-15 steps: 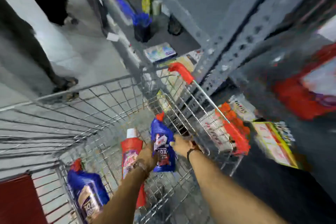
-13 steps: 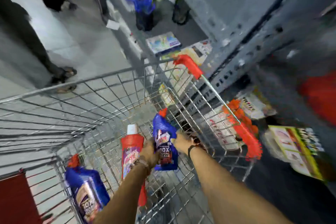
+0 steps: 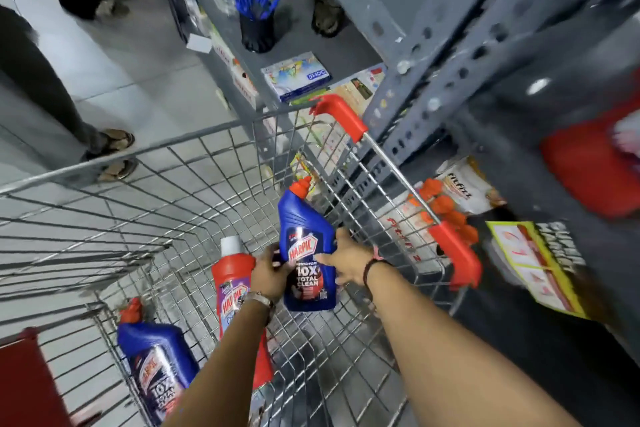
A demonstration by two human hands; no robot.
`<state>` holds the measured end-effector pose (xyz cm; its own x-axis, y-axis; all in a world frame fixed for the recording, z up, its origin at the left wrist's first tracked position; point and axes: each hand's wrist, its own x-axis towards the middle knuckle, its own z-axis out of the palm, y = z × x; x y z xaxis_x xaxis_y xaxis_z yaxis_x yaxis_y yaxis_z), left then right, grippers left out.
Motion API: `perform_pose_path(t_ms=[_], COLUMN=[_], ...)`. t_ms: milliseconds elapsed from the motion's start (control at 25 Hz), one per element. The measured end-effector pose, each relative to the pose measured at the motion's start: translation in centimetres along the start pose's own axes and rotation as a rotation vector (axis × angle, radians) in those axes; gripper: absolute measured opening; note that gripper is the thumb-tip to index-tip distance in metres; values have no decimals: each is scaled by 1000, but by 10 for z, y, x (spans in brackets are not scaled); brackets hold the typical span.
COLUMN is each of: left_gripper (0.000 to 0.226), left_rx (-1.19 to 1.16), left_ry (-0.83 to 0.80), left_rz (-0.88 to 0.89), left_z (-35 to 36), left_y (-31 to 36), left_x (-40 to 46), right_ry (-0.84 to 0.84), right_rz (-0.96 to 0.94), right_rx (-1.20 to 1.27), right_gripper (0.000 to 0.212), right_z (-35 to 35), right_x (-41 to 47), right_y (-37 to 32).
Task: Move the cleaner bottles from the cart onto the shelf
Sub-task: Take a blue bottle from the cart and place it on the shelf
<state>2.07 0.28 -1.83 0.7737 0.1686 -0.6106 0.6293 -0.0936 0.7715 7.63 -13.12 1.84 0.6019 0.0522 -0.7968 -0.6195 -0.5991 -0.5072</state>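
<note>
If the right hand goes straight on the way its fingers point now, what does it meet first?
The right hand already touches the blue bottle. Past it, probably the left hand; depth is unclear.

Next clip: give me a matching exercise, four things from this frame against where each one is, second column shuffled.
Things:
1. blue bottle with readable label
2. red bottle
3. second blue bottle
4. pen holder

Places:
A. on the shelf
B. lying in the near left corner of the cart
C. held between left hand and right hand
D. in the cart, partly behind the left forearm

Pairs: 1-C, 2-D, 3-B, 4-A
</note>
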Motion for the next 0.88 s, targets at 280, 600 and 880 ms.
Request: perform_pose_path(t_ms=[280, 600, 880], left_gripper=[43, 39, 42], left_rx=[-64, 20, 150], left_ry=[-1, -399, -779], left_rz=[405, 796, 953], left_z=[-18, 97, 305], left_y=[111, 189, 190], left_x=[-117, -287, -403], right_ry=[164, 572, 1089], right_rz=[-500, -716, -642], right_rx=[171, 340, 560], right_gripper=[38, 36, 42], right_z=[-56, -150, -223], right_x=[-168, -377, -482], right_y=[-25, 87, 273])
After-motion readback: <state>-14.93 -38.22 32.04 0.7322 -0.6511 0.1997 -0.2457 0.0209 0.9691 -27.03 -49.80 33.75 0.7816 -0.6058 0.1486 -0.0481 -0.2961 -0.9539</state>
